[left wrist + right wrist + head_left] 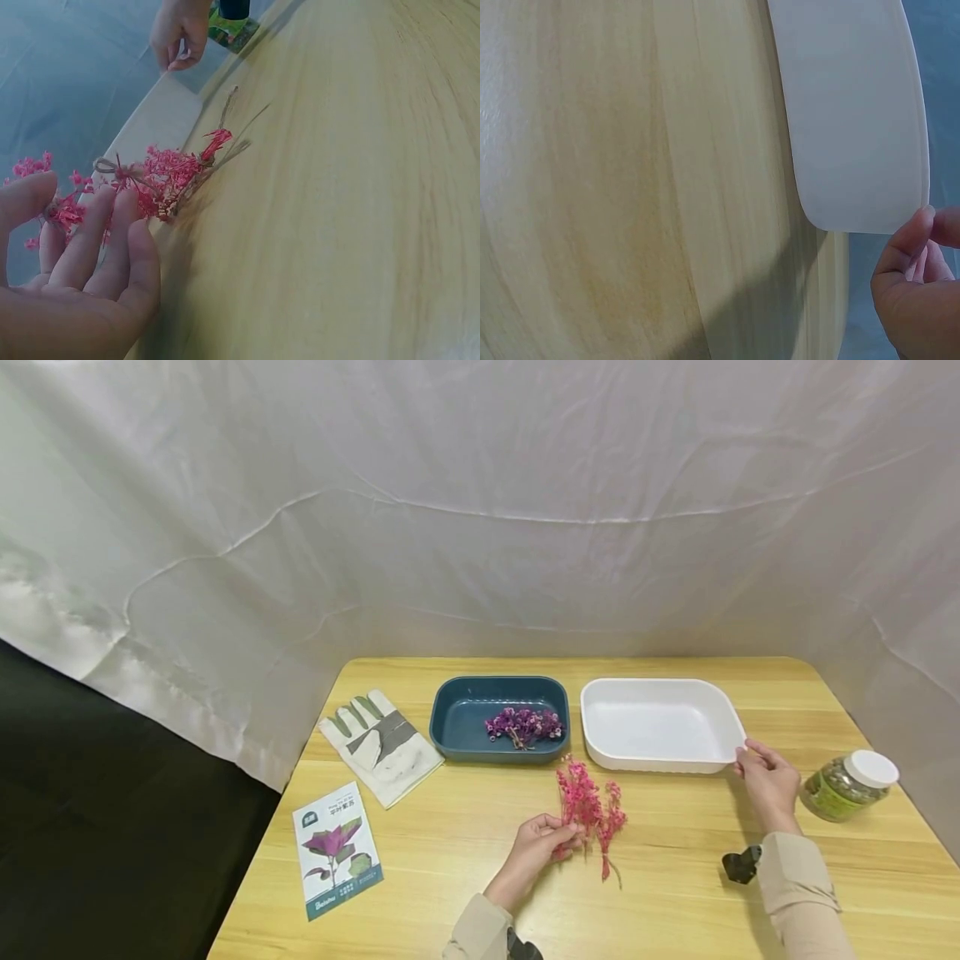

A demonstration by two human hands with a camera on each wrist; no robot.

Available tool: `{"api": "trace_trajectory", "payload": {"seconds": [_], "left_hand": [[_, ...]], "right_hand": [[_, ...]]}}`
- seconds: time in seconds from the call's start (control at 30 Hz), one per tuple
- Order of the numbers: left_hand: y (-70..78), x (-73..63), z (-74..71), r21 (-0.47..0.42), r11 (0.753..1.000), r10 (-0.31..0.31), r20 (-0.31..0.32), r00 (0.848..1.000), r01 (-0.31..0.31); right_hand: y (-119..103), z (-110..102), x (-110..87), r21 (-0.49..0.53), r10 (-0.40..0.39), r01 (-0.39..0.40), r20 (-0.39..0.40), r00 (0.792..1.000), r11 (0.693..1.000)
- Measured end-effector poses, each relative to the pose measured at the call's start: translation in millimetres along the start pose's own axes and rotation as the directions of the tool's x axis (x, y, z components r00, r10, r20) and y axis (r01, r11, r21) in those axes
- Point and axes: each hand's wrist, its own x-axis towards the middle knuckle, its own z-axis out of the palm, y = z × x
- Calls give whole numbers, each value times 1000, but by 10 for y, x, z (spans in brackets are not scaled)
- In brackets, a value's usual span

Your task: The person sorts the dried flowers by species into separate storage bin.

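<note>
My left hand point(534, 852) pinches a bunch of pink dried flowers point(579, 795) between thumb and fingers, just above the table's middle. In the left wrist view, twine is tied in a small bow around the bunch point(169, 176), and bare stems trail off it. With thumb and fingertips my right hand point(770, 787) pinches the near right corner of a white tray point(660, 727). The right wrist view shows that pinch at the tray's rim point(928, 180). Behind the pink bunch, a dark teal tray point(459, 722) holds purple dried flowers point(523, 725).
A lidded jar point(847, 785) stands right of my right hand. Far left lie a pair of white-and-grey work gloves point(384, 750) and a seed packet point(337, 852) with a purple plant picture. The wooden table point(675, 877) meets a pale curtain point(570, 568) at its back.
</note>
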Motion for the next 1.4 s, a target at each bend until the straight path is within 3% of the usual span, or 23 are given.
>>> {"api": "trace_trajectory", "payload": {"seconds": [0.33,0.53,0.77,1.0,1.23,1.4], "left_hand": [[11,-46,-39,127,991,31,-22,999,-28],[43,-77,-56,216,974,87,-48,995,-75],[61,-83,-50,188,977,126,-102,987,-105],[68,-78,-46,160,982,115,-100,988,-98],[100,-55,-16,199,969,171,-121,978,-145],[132,-30,12,149,975,184,-117,976,-166]], "right_hand": [[-7,9,-7,19,-4,4,-12,1000,1000],[2,7,0,13,0,0,-24,1000,1000],[16,7,-2,28,-6,7,-36,999,1000],[2,8,-14,9,-8,8,-19,1000,1000],[4,8,-19,0,-18,18,-30,999,1000],[5,9,-18,6,-12,12,-36,999,1000]]}}
